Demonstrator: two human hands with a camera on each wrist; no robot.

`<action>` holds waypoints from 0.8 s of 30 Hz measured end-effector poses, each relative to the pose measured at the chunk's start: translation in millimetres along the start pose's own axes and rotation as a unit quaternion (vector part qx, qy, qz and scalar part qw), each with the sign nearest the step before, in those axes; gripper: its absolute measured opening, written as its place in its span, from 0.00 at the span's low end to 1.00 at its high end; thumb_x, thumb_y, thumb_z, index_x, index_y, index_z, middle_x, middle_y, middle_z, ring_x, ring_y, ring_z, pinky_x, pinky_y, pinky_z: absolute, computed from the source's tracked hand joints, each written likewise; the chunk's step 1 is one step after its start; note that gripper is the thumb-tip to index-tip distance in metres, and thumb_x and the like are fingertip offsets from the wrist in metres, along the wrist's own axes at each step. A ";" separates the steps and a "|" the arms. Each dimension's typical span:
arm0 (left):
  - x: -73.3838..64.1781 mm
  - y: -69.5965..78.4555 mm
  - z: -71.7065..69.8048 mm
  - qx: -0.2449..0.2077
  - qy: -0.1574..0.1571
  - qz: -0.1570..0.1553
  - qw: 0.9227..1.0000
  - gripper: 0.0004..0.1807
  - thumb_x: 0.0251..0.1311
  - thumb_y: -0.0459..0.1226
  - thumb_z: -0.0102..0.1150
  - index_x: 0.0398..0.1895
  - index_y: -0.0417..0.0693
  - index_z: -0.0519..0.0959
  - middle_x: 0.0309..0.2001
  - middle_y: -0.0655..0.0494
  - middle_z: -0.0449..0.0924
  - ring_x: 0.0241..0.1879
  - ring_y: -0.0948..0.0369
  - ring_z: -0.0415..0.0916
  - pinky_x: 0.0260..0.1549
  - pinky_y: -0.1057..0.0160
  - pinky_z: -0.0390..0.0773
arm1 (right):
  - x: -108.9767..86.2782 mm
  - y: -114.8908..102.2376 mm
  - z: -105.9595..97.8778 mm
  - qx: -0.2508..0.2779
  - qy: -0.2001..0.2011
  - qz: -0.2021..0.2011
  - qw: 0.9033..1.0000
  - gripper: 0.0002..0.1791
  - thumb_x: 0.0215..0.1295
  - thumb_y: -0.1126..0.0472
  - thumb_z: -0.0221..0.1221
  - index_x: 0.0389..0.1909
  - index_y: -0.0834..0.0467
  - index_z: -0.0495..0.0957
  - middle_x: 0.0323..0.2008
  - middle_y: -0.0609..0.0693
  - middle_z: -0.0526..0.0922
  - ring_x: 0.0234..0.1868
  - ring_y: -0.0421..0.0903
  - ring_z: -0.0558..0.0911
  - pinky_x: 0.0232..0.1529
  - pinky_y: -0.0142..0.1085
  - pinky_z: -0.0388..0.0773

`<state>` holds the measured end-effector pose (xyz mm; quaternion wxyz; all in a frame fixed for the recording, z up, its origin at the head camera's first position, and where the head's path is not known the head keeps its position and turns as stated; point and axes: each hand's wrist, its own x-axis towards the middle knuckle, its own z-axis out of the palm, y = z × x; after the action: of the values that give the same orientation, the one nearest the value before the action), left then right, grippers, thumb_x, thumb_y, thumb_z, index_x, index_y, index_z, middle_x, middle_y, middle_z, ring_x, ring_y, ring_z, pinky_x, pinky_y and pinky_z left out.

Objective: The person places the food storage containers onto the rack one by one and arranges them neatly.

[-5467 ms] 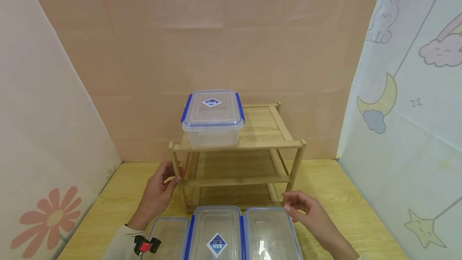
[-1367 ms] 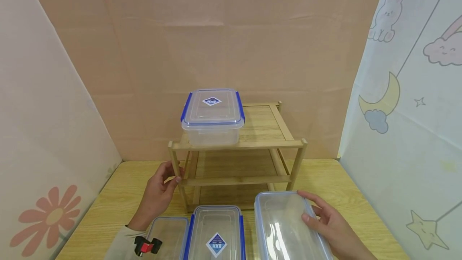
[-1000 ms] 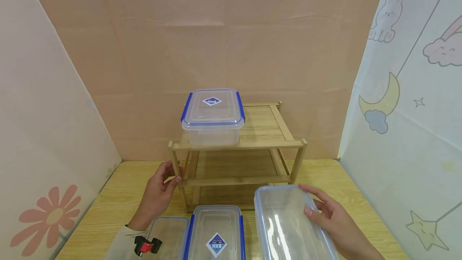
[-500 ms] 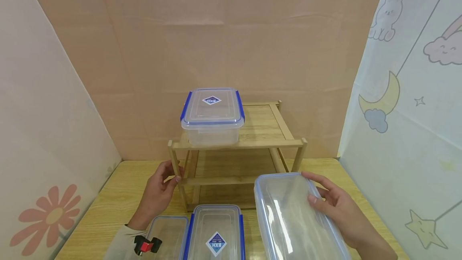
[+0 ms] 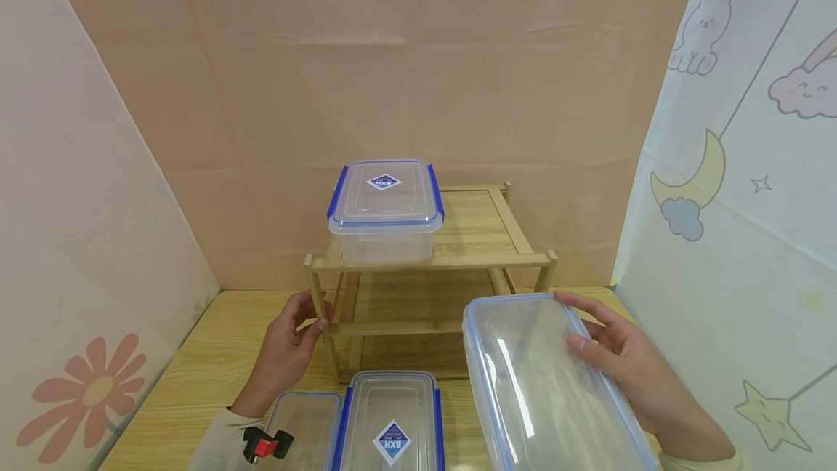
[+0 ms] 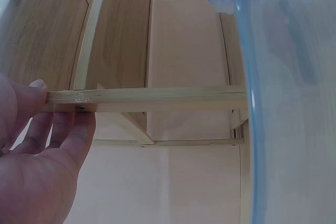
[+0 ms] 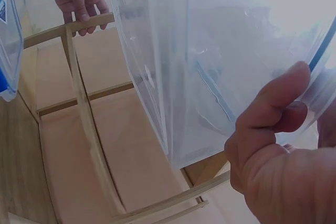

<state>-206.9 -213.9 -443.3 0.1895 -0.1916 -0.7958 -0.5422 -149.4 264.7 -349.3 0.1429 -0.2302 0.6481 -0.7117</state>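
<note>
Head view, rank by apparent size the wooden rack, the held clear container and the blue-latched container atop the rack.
1. Wooden rack
2. Held clear container, cut off below, looking larger being nearer
3. Blue-latched container

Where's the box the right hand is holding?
In the head view, the held box is low on the right, in front of the wooden rack and right of the labelled box on the table.

Four boxes (image 5: 543, 384): one at one rack's (image 5: 480, 220) left edge, two toward the table's (image 5: 203, 362) near edge, one held; two hands (image 5: 288, 347).
</note>
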 end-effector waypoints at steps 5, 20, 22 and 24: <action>-0.3 0.4 0.6 -0.001 0.000 -0.001 1.000 0.23 0.68 0.26 0.55 0.63 0.50 0.69 0.51 0.47 0.79 0.52 0.49 0.80 0.48 0.69 0.81 | 3.2 -14.4 1.7 0.003 0.002 -0.008 1.000 0.31 0.77 0.72 0.40 0.77 0.52 0.50 0.50 0.52 0.84 0.40 0.56 0.88 0.34 0.59 0.82; -1.0 0.5 1.4 -0.007 0.004 0.011 1.000 0.22 0.68 0.27 0.55 0.63 0.48 0.68 0.50 0.45 0.79 0.52 0.47 0.79 0.48 0.72 0.80 | 24.1 -54.9 3.0 0.022 0.027 -0.030 0.999 0.30 0.77 0.71 0.42 0.76 0.52 0.52 0.51 0.52 0.82 0.43 0.53 0.88 0.38 0.55 0.82; -0.9 0.8 1.2 -0.006 0.003 0.012 1.000 0.22 0.68 0.27 0.55 0.63 0.48 0.69 0.50 0.46 0.79 0.52 0.48 0.80 0.48 0.71 0.81 | 26.9 -60.1 2.2 0.026 0.029 -0.032 0.999 0.30 0.78 0.70 0.41 0.76 0.51 0.52 0.51 0.51 0.83 0.43 0.52 0.88 0.38 0.55 0.82; -0.7 0.8 1.0 -0.005 0.003 0.013 1.000 0.22 0.68 0.26 0.55 0.63 0.48 0.69 0.50 0.46 0.79 0.52 0.48 0.80 0.48 0.71 0.81 | 30.0 -65.3 1.7 0.019 0.039 -0.031 0.999 0.30 0.78 0.69 0.42 0.76 0.50 0.52 0.51 0.51 0.83 0.42 0.52 0.88 0.38 0.54 0.83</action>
<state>-206.0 -212.8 -443.3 0.1979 -0.2011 -0.7901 -0.5441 -168.0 255.9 -280.4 0.0996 -0.2197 0.6317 -0.7368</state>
